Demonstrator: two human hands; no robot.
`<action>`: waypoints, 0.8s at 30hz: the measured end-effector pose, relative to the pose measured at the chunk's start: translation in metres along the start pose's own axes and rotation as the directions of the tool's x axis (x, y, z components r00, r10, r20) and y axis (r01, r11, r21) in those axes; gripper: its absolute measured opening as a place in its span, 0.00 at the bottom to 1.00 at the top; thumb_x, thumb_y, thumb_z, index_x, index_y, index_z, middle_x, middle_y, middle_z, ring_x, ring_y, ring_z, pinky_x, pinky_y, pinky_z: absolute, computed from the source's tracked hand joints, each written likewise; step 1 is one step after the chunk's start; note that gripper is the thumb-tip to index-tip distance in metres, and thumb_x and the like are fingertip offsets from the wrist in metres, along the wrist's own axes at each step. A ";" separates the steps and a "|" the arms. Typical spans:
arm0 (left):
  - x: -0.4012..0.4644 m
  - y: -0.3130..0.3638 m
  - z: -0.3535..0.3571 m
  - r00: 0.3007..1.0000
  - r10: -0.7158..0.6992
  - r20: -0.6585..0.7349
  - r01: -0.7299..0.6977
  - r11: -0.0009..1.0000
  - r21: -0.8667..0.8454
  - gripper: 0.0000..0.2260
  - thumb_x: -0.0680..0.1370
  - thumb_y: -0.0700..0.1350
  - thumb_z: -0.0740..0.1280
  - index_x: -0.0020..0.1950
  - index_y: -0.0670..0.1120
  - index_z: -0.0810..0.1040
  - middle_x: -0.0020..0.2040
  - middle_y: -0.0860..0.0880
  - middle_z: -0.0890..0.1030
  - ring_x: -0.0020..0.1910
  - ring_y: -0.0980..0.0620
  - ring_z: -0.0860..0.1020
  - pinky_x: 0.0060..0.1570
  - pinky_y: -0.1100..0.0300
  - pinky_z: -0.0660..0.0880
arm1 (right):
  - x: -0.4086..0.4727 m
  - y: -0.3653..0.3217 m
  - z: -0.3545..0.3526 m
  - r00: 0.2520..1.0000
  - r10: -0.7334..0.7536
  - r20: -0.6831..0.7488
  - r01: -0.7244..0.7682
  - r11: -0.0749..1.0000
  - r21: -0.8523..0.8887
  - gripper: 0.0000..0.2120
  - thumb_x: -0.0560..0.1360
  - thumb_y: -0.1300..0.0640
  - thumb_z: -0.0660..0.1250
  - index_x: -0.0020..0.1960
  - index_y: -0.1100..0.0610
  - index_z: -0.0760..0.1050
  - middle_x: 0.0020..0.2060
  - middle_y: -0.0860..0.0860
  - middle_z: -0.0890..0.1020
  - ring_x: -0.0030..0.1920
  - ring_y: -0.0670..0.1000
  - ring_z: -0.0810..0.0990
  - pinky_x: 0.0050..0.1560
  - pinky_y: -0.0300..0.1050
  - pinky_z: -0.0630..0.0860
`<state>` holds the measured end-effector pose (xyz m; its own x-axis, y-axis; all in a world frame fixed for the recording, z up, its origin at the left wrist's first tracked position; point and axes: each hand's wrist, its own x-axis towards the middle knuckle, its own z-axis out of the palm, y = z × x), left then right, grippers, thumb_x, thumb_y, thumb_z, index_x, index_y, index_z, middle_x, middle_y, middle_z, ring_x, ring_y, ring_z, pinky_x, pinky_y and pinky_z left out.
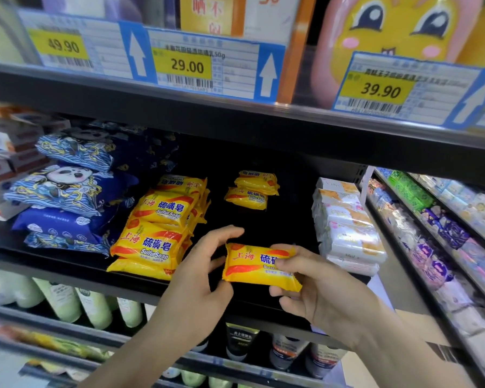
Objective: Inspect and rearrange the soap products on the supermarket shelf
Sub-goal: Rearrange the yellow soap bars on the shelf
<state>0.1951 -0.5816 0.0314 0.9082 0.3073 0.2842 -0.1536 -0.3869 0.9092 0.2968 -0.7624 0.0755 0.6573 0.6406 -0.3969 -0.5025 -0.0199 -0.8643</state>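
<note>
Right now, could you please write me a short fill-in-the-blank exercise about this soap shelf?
1. The soap bar held by the left hand and right hand has a ____ wrapper.
2. The English words on the front stack of yellow bars read "____ Soap".
3. The middle price tag on the shelf above reads ____.
4. Left of the yellow stack lie packs coloured mostly ____.

Missing words: yellow; Sulfur; 29.00; blue

Head view, close, facing shelf [263,309]

The right hand [317,287] covers part of the soap packet's [252,267] label — top-shelf boxes [210,12] are cut off.
</note>
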 end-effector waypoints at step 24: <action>0.017 0.014 0.005 0.909 -0.416 -0.020 0.368 0.824 -0.430 0.07 0.81 0.45 0.69 0.58 0.50 0.82 0.50 0.50 0.88 0.50 0.54 0.86 0.49 0.57 0.84 | 0.018 0.008 0.005 0.718 -0.626 0.305 0.368 -0.032 -0.929 0.25 0.69 0.41 0.70 0.65 0.38 0.71 0.54 0.33 0.75 0.56 0.43 0.71 0.57 0.45 0.71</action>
<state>0.2101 -0.5864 0.0476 0.8818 0.4576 -0.1139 0.0399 0.1683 0.9849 0.3019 -0.7478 0.0631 0.6148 0.7065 0.3506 0.7796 -0.4772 -0.4056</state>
